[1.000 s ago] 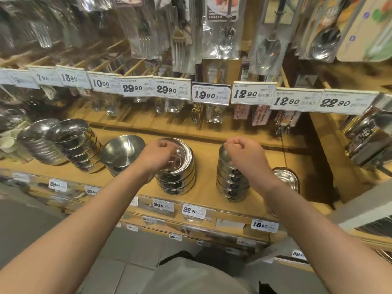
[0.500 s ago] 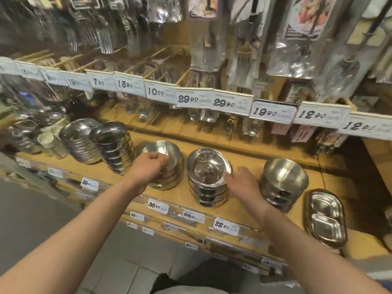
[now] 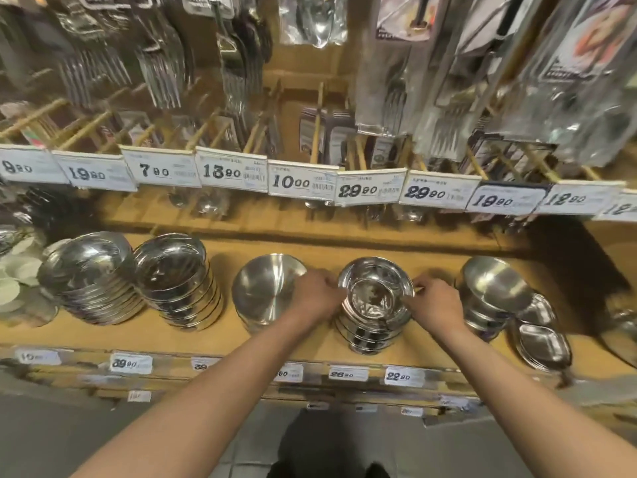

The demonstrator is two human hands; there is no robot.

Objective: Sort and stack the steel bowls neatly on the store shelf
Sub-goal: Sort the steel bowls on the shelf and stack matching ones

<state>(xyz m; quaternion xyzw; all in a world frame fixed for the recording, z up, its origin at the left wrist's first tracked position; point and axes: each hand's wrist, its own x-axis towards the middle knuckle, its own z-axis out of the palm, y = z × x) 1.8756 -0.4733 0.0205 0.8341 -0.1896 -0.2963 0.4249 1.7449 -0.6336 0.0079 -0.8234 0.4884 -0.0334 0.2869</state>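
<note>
My left hand [image 3: 319,298] and right hand [image 3: 436,303] pinch opposite rims of the top bowl [image 3: 375,291] on the middle stack [image 3: 370,331] on the shelf [image 3: 213,334]; I judge an uneven lift could tip the stack.

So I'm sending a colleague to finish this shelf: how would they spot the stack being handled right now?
On the wooden shelf under the row of price tags, find the stack of steel bowls above the 22.90 tag. It is the only one gripped at the rim by both the left hand and right hand, and its top bowl is shiny and wide-rimmed.
</note>
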